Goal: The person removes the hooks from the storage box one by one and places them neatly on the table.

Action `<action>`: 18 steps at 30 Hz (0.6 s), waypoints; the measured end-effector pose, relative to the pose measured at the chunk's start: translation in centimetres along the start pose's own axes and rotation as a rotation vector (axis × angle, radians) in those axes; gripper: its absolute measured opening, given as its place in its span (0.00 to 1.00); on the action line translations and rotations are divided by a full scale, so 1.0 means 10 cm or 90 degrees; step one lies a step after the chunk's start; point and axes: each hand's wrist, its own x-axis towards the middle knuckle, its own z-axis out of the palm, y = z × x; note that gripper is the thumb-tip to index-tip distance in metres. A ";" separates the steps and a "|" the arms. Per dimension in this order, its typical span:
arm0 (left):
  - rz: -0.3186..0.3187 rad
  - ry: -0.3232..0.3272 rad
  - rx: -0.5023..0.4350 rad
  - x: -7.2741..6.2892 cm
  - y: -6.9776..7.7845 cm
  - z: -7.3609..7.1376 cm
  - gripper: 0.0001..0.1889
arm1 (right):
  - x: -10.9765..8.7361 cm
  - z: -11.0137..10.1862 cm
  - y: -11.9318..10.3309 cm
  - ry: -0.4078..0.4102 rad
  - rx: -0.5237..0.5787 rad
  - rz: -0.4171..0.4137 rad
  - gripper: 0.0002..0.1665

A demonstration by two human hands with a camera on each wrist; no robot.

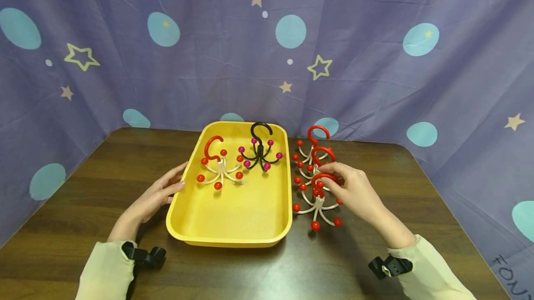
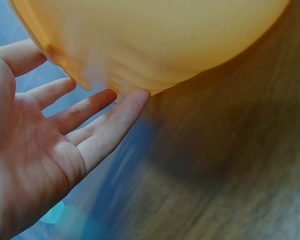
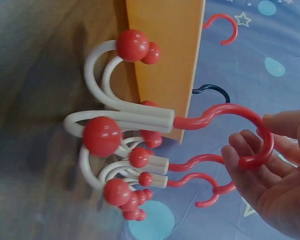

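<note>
My right hand (image 1: 354,191) holds the red hook of the nearest red-and-white multi-arm hanger (image 1: 319,202) on the table, right of the yellow tray (image 1: 229,226). In the right wrist view, the thumb is at the outer curve of that red hook (image 3: 230,109), and the fingers lie around its tip. Two more hangers like it (image 1: 314,138) stand in a row behind. My left hand (image 1: 152,198) rests against the tray's left side, its fingers extended. Up close, the left wrist view shows fingertips (image 2: 140,97) along the tray's outer wall (image 2: 190,45).
Inside the tray, a red-and-white hanger (image 1: 221,170) sits toward the left and a black hanger with pink balls (image 1: 260,151) near the back. The wooden table (image 1: 79,188) meets a purple curtain (image 1: 233,77) at its far edge.
</note>
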 end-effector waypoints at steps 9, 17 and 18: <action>0.001 0.000 -0.001 0.00 0.01 0.00 0.32 | 0.27 0.03 -0.23 -0.015 -0.006 -0.045 0.11; -0.007 0.002 0.002 0.00 0.01 0.00 0.32 | 0.53 0.17 -0.46 -0.020 -0.028 -0.096 0.10; -0.007 0.004 0.004 0.01 0.00 0.00 0.32 | 0.56 0.19 -0.50 -0.020 -0.025 -0.100 0.10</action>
